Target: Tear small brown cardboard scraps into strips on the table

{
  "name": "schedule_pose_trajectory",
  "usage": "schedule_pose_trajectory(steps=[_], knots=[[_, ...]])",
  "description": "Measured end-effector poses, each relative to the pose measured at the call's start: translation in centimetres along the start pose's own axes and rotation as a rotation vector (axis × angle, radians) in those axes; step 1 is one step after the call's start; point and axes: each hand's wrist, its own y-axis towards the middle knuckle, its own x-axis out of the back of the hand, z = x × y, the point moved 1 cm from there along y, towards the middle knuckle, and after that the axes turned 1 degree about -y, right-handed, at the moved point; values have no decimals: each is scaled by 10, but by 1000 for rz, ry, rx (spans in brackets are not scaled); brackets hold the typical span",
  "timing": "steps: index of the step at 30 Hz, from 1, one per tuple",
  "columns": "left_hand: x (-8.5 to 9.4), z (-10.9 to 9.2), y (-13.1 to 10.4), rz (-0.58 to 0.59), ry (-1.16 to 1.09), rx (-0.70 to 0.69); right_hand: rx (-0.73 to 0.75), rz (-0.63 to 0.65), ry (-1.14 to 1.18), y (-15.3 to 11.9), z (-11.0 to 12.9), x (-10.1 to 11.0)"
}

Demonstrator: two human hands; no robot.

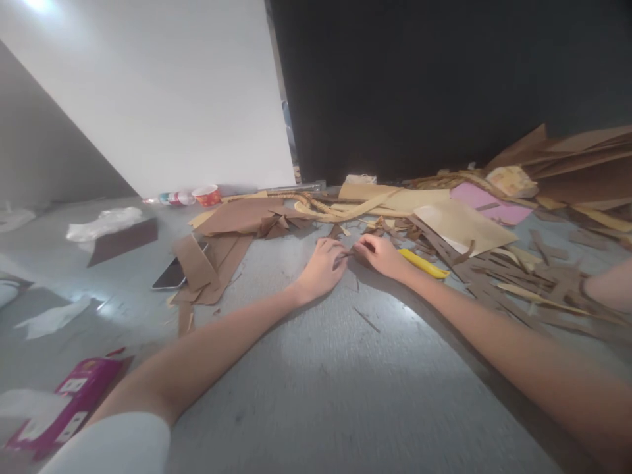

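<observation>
Both my hands meet over the grey tabletop (306, 382), close to the scrap piles. A thin brown strip (350, 253) runs between my fingertips. My left hand (323, 266) is closed, its fingers curled and pinching the strip's left end. My right hand (378, 253) pinches the other end with thumb and fingers. Just right of that hand lies a long yellow object (423, 263), perhaps a cutter handle, partly hidden by my forearm. Small brown scraps (390, 227) are strewn beyond my fingers.
Brown sheets (227, 263) partly cover a phone (170, 275) on the left. Nearer are a magenta tissue pack (83, 395) and white tissue (54, 319). A red cup (206, 195) stands behind. Brown strips (513, 283) and a pink sheet (488, 203) lie right, near another person's arm (612, 286).
</observation>
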Motion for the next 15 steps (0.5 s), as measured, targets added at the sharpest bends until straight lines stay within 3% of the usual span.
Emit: schedule_pose_trajectory(steps=[6, 15], knots=[[1, 4, 4, 4, -48, 73, -15, 14, 29, 0, 4, 2], [-1, 4, 3, 21, -45, 70, -42, 49, 99, -2, 12, 7]])
